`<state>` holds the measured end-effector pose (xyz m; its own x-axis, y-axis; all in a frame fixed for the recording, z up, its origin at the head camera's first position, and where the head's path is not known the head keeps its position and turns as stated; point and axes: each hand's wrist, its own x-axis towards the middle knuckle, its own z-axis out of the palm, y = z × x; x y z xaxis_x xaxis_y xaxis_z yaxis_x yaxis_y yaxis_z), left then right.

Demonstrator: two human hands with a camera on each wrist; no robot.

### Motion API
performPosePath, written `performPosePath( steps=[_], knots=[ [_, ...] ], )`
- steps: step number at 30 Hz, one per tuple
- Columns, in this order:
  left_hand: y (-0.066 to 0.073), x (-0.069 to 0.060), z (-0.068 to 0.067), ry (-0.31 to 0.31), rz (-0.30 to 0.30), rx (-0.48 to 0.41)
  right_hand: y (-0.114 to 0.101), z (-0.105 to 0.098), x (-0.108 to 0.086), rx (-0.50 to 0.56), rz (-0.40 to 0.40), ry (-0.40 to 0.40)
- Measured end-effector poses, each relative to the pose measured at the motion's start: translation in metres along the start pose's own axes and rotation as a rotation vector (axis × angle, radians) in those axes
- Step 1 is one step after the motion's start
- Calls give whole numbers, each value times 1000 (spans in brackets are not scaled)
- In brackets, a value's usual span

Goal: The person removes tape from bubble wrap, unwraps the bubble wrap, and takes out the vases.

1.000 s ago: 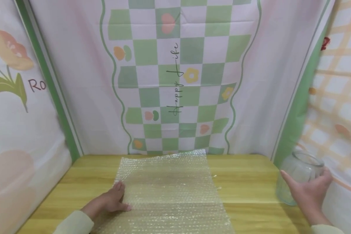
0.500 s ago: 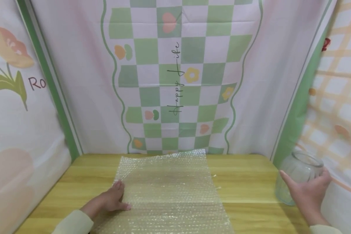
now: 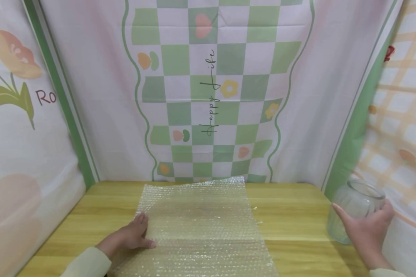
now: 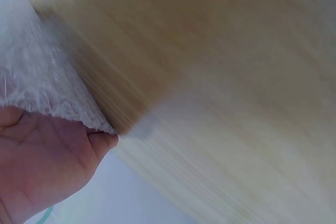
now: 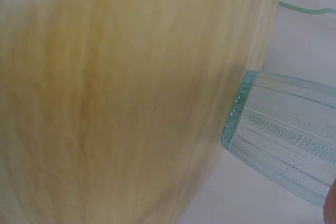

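A clear sheet of bubble wrap [image 3: 197,227] lies lengthwise over the wooden table [image 3: 287,223]. My left hand [image 3: 130,232] rests on its left edge, thumb on top of the sheet. In the left wrist view, the edge of the wrap [image 4: 42,77] covers part of the fingers, and the palm [image 4: 44,166] faces the camera. My right hand [image 3: 369,231] grips a ribbed clear glass jar [image 3: 353,204], upright with an uncovered mouth, at the table's right edge. The right wrist view shows the jar's thick base [image 5: 237,109] by that edge; whether it touches the wood I cannot tell.
A patterned cloth [image 3: 208,96] hangs behind the table. More printed cloth hangs at the left [image 3: 31,154] and right [image 3: 398,127], close to the jar. Bare wood shows on both sides of the wrap.
The view has shifted very slightly. Both hands, the wrap and the jar stay in practically the same places.
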<state>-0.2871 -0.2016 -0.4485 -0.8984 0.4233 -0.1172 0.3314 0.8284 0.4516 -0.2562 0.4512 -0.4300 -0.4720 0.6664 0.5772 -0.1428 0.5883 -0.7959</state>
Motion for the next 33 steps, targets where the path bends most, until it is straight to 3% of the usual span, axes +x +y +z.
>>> performPosePath(
  steps=[13,18,22,33],
  knots=[
    [-1,-1,-1,11,-1,-30,-3,-3,1,4,-50,-2],
    [-3,0,-1,21,-2,-42,-6,-3,1,-2,-34,0],
    [-4,-1,0,29,3,-43,-12,-6,1,5,3,-7],
    [-6,-4,2,45,18,-57,-41,-11,1,79,11,35]
  ],
)
